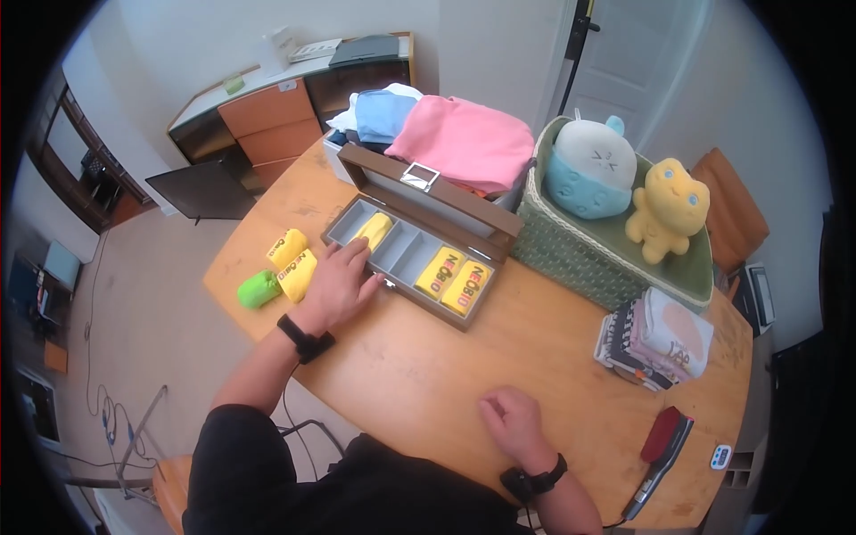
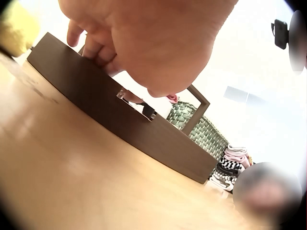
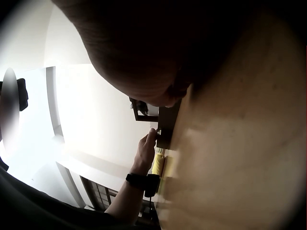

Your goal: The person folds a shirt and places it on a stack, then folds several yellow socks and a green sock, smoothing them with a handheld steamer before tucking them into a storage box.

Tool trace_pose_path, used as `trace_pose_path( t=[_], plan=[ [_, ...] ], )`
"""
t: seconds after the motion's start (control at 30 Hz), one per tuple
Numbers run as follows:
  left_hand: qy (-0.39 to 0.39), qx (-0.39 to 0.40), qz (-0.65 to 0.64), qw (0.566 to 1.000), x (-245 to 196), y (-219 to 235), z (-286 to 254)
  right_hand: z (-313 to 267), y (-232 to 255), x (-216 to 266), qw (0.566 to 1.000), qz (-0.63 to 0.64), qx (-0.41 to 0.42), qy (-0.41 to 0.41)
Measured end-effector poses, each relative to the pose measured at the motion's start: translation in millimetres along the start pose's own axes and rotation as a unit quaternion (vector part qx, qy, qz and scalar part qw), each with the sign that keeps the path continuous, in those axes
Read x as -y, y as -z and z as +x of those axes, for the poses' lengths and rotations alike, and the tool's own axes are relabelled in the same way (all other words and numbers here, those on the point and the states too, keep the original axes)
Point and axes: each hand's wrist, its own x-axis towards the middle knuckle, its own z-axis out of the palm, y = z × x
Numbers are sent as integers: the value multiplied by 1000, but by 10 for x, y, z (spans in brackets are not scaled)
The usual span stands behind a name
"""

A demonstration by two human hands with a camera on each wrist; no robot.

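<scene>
Wooden tabletop [image 1: 401, 366] bears a brown box [image 2: 96, 91], lid raised, one yellow bundle [image 1: 374, 228] towards its left end and two at its right; behind stands a green basket [image 1: 571, 254] of plush toys [image 1: 584, 183]. Left of the box lie more yellow bundles and a green bundle [image 1: 258, 290]. The left hand [image 1: 334, 283], fingers relaxed, reaches over the front edge to the nearest boxed bundle, and the right hand [image 1: 514, 423] rests loosely curled, holding nothing.

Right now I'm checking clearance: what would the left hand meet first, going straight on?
Probably the yellow rolled bundle leftmost in the brown rectangular box; depth is unclear, so contact is possible.
</scene>
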Motion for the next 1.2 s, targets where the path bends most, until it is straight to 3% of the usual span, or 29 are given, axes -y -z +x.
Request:
trace_pose_path(
  t=[0.03,0.1,0.13,0.2,0.23,0.3,0.33,0.4,0.53,0.77,0.83,0.97,1.03,1.07,1.13,1.2],
  plan=[
    [0,-3,1,1000,3,57,33,-2,8,-9,1000,3,13,-23],
    [74,105,-28,991,-25,175,130,1,20,-13,999,6,20,-48],
    [72,104,-28,992,-68,237,174,-5,22,-7,999,10,16,-44],
    [191,123,-111,968,-154,344,265,-2,28,-5,999,12,13,-39],
    [192,122,-112,967,-87,242,275,-1,25,-6,999,12,14,-37],
    [-28,-39,0,999,56,8,284,12,22,3,999,12,19,-32],
    [-24,-40,0,999,80,-20,272,17,28,22,999,6,22,-33],
    [-8,41,-3,999,54,-87,323,37,33,20,999,-3,27,-32],
    [3,49,7,999,-5,-103,419,7,-60,-13,999,17,7,-36],
    [45,-7,-32,998,25,-338,439,7,-74,-24,1000,10,-3,-27],
    [95,72,-19,993,-65,-209,517,4,-80,6,999,10,2,-40],
    [133,86,-29,987,-154,-188,524,1,-55,3,999,1,5,-50],
    [88,-5,-5,996,-184,-208,429,2,-55,-13,999,-3,-3,-35],
    [87,-6,-4,996,-163,-208,366,-5,-64,-21,1000,-5,-9,-25],
    [115,-17,-168,979,-202,15,185,-26,-74,-29,1000,-5,-12,-22],
    [90,-130,-43,987,37,-104,-161,-35,-71,-37,1000,-4,-20,-20]
  ],
)
